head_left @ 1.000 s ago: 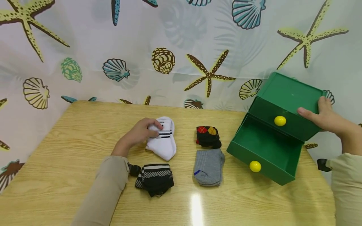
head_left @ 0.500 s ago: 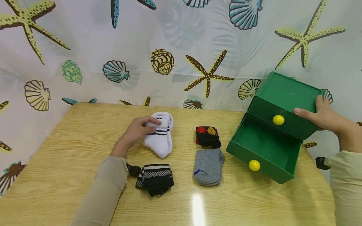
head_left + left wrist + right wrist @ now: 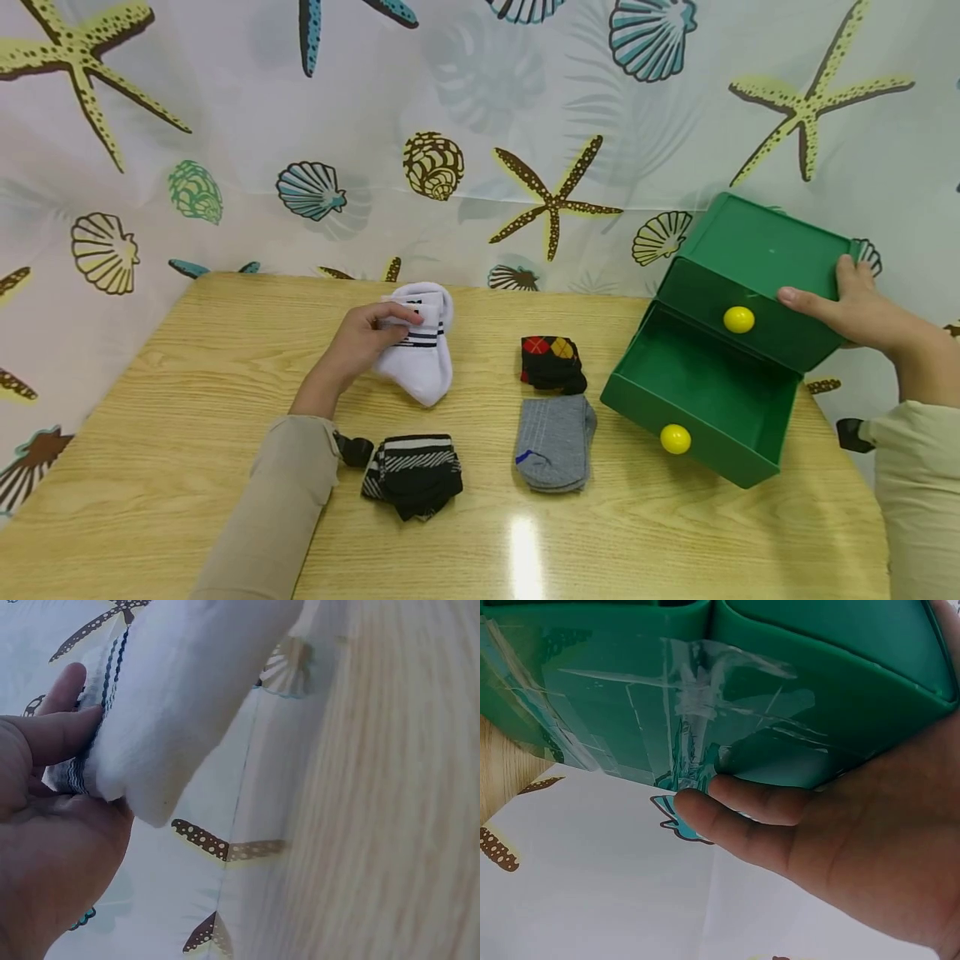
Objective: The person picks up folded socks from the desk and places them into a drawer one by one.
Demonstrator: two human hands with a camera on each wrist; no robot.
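My left hand [image 3: 367, 337] grips a folded pair of white socks [image 3: 420, 367] with black and grey stripes at the cuff. In the left wrist view the socks [image 3: 187, 682] hang from between the thumb and fingers. On the right, my right hand [image 3: 862, 308] holds the upper part of a green two-part box [image 3: 772, 250] with yellow knobs, thumb on its top edge and fingers round its right side. The lower part of the box [image 3: 697, 358] stands open at the top. Clear tape [image 3: 697, 705] joins the parts in the right wrist view.
Folded black-and-white patterned socks [image 3: 414, 475] lie in front of the left hand. Mid-table are small black argyle socks [image 3: 553, 367] and, nearer, grey socks [image 3: 555, 442]. A seashell-print cloth [image 3: 375, 125] hangs behind the wooden table [image 3: 187, 367].
My left hand has carried the white socks a little away from me and to the left. My right hand and the green box have barely moved.
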